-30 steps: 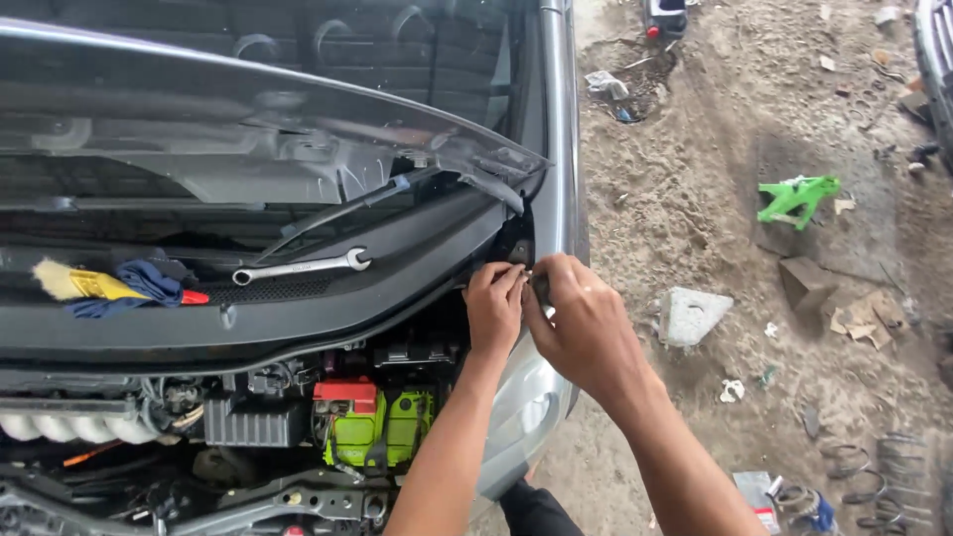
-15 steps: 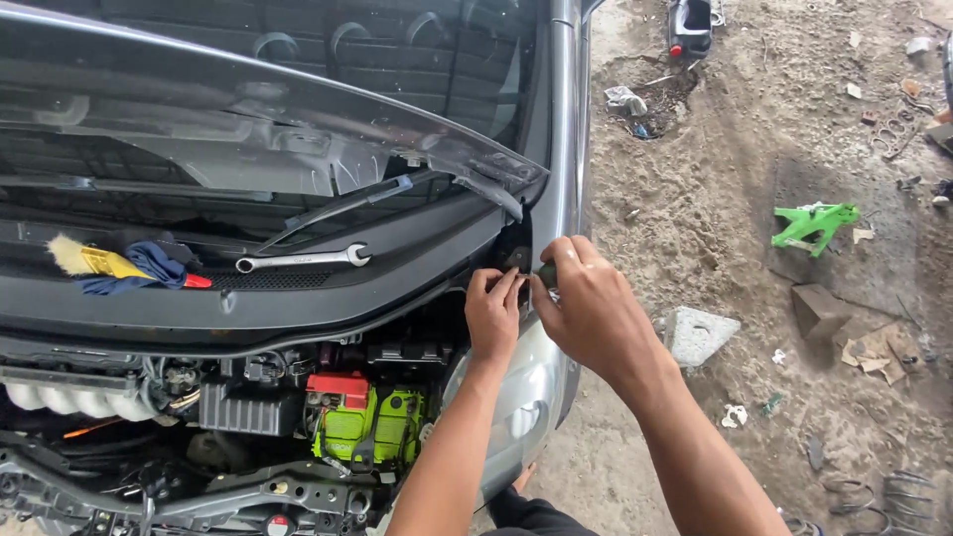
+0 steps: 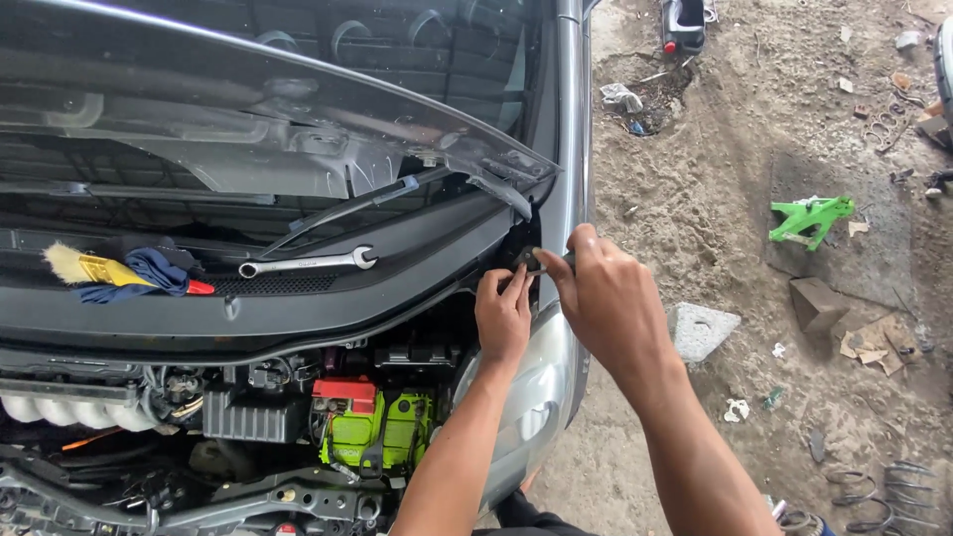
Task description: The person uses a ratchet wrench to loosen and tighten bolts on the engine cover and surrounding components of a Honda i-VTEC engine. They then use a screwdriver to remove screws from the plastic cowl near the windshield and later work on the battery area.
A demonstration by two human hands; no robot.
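1. Both hands meet at the car's right rear bonnet corner, by the hinge area.
2. Right hand [image 3: 606, 298] pinches a small dark part [image 3: 528, 260], fingers closed on it.
3. Left hand [image 3: 503, 316] has fingertips on the same part; grip unclear.
4. Wrench [image 3: 308, 263] lies on the cowl, w/ brush [image 3: 84, 266] and blue rag [image 3: 149, 270] further left.
5. Green battery [image 3: 382, 432] sits below.

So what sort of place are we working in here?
Most likely an informal open-air car repair yard. A car stands with its engine bay exposed, a wrench lies on the cowl, and the dirt ground beside it is strewn with scrap, including coil springs.
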